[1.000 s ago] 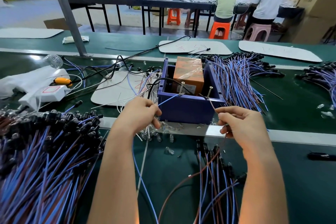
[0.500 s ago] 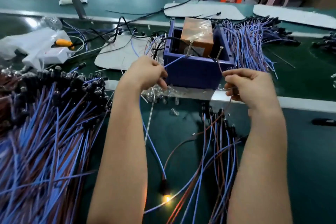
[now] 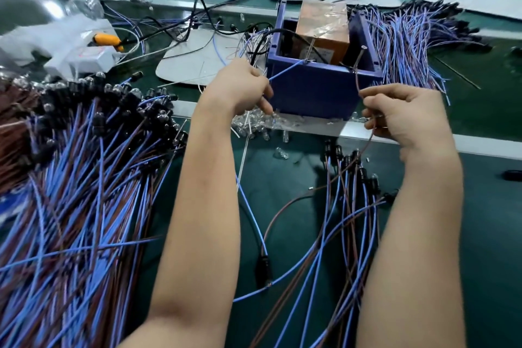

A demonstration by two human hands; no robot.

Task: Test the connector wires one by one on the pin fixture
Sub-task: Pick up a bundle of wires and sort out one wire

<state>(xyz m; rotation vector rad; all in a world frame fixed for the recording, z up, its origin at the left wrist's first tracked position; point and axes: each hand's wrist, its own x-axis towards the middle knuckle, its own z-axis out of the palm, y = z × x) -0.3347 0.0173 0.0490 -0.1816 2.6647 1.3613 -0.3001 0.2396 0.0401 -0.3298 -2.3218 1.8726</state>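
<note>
left hand [image 3: 240, 87] pinches blue wire [image 3: 285, 71] | right hand [image 3: 404, 113] pinches brown wire [image 3: 357, 80] | contact with pins [image 3: 361, 54] unclear

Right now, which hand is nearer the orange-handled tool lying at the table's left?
Left. The left hand, pinching a blue wire, is right of the orange-handled tool; the right hand, holding a brown wire, is farther right again.

Bright, even overhead light. Glare whitens the glossy dark green tabletop [image 3: 26, 7] far left of the left hand [image 3: 240, 87]; soft shadows lie on it just below the right hand [image 3: 406, 113]. The heap of blue and brown wires [image 3: 70, 206] left of both hands is blurred; frame edges bow.
</note>
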